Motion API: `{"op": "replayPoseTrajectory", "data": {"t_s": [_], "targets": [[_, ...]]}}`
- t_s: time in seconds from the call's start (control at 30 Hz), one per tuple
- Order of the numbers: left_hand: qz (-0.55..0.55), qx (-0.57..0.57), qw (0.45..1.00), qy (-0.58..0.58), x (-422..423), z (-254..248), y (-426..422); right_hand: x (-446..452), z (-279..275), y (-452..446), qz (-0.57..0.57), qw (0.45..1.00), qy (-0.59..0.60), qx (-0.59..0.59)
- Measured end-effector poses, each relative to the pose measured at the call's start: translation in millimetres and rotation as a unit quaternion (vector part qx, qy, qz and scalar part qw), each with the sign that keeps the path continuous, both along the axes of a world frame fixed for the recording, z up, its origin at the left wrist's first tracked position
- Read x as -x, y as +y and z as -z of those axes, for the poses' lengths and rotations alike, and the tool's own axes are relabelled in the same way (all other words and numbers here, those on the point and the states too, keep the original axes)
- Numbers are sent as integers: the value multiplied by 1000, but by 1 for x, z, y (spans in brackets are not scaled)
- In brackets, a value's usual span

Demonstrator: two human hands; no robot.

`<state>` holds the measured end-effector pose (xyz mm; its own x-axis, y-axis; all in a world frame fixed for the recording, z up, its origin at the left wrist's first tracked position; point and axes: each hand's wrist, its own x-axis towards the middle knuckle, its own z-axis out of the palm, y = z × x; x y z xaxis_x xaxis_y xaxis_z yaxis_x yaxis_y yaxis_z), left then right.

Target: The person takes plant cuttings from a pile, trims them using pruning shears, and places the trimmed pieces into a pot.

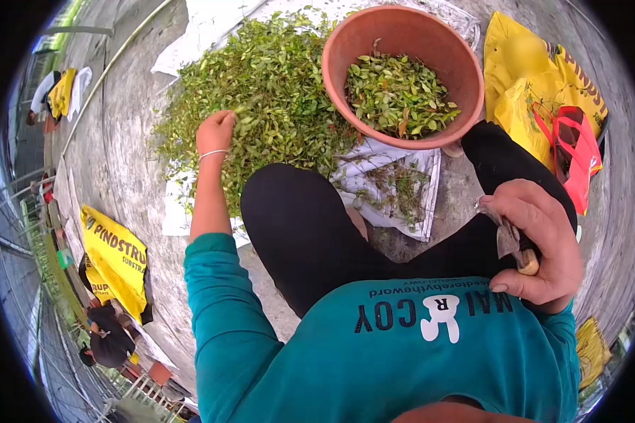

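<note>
STEP: judged as picking through pile [282,77], left of pot [402,34] | LEFT GRIP [215,132]: fingertips pinching pale sprig [242,111] at pile | RIGHT GRIP [547,233]: pinching wrapped piece [508,243], below-right of pot; contents unclear | NEXT: calls for drawing sprig free without snagging

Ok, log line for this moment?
left hand: at leaf pile | right hand: holding small item, identity unclear | tub: upright, leaves inside
</note>
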<state>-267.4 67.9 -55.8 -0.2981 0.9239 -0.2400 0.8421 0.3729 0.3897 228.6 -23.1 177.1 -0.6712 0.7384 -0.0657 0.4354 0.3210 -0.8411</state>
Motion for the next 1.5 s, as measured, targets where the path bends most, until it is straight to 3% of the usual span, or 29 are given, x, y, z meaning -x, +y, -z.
{"op": "replayPoseTrajectory", "data": {"t_s": [0.07,0.1,0.13,0.23,0.57,0.93,1.1,1.23,1.37,1.5], "targets": [[-128,-61,967,-213,7,-7,0,0,-1,-1,-8,1000,-2,-13],[-127,-64,967,-211,4,-15,-1,0,-2,-2,-7,1000,0,-16],[-161,-74,932,-316,2,-24,-3,1,-2,-3,0,1000,1,-17],[-244,-99,755,-601,-12,-54,-14,3,-5,-7,20,1000,4,-22],[-170,-101,747,-635,-65,-104,-36,-3,-8,-18,23,997,-56,-51],[-17,-85,726,-682,-192,-146,-14,-14,-15,-41,40,987,-53,-149],[19,-72,760,-646,-227,-122,-5,-18,-20,-50,31,986,-65,-147],[113,-150,880,-436,-221,-110,-2,-15,-21,-53,28,984,-107,-140],[47,-92,924,-368,-150,-111,6,-11,-27,-56,23,985,-106,-135],[28,-26,972,-231,-75,-66,0,-11,-26,-54,10,982,-119,-143]]}}
